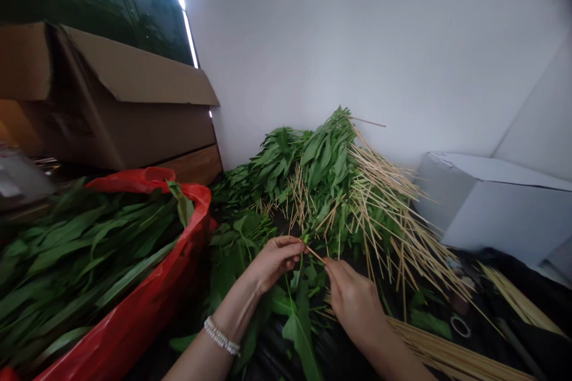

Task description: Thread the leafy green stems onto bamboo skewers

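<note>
Pinching away at the middle of it all: my left hand grips one end of a thin, straight, tan wooden stick between thumb and fingers, and my right hand has its fingers closed on the other end. A short bare stretch of it shows between my two hands, slanting down to the right, right above a cluster of broad, pointed green leaves.

Now the edges! On my left, the crumpled rim of a red plastic bag, full of long dark-green leaves, leaves a dark strip of open room beside my forearm. Straight ahead it's tight: a heaped green pile of leafy bunches sits just beyond my fingers, backed by a plain white wall. A loose fan of tan sticks spills rightward, near a white rectangular box. Lower right, a straight bundle of tan sticks crowds my right forearm, with a small white ring just past it.
</note>
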Motion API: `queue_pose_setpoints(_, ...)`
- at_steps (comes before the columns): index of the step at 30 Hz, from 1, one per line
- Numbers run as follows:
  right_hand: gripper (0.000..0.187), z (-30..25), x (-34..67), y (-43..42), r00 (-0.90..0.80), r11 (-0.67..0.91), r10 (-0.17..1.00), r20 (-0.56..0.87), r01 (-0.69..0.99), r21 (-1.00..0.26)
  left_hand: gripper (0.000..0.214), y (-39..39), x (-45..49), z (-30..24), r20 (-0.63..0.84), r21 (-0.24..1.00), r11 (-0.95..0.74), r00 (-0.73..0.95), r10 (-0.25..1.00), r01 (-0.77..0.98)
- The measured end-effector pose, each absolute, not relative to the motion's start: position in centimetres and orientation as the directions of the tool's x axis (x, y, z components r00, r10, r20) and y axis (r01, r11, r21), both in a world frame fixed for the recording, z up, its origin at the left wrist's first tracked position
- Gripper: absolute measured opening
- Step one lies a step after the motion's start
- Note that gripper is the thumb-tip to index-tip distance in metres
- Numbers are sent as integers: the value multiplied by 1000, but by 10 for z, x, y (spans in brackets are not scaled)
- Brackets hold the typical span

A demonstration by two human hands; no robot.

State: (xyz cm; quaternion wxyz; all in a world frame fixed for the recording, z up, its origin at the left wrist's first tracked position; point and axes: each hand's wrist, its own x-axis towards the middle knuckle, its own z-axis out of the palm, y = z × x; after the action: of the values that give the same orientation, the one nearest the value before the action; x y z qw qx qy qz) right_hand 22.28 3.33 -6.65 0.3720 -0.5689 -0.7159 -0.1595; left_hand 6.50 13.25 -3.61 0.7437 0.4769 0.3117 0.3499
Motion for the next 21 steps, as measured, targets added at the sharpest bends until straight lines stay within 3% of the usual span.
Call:
queue_pose_setpoints(7, 29, -64, 223, 34, -93, 298, 701, 707, 939, -173, 35, 127, 69, -37, -30, 989, 111, 592, 805, -100)
queue_pose_setpoints(9, 28, -63, 225, 34, -84, 289, 694, 715, 942, -169, 37, 138, 59, -34, 62, 996, -22, 482, 874, -89)
queue_pose_setpoints(12, 27, -63, 227, 35, -78, 277, 689, 721, 947, -162, 32, 160, 38, -34, 233, 970, -241, 175, 957, 29)
queue_pose_setpoints(15, 27, -65, 228, 35, -83, 288, 689, 720, 943, -167, 22, 176, 23, -41, 355, 882, -358, 67, 932, 307)
queue_pose_setpoints(21, 27, -66, 229, 36, -79, 292, 694, 715, 939, -180, 21, 175, 19, -47, 447, 555, -452, 209, 870, 698)
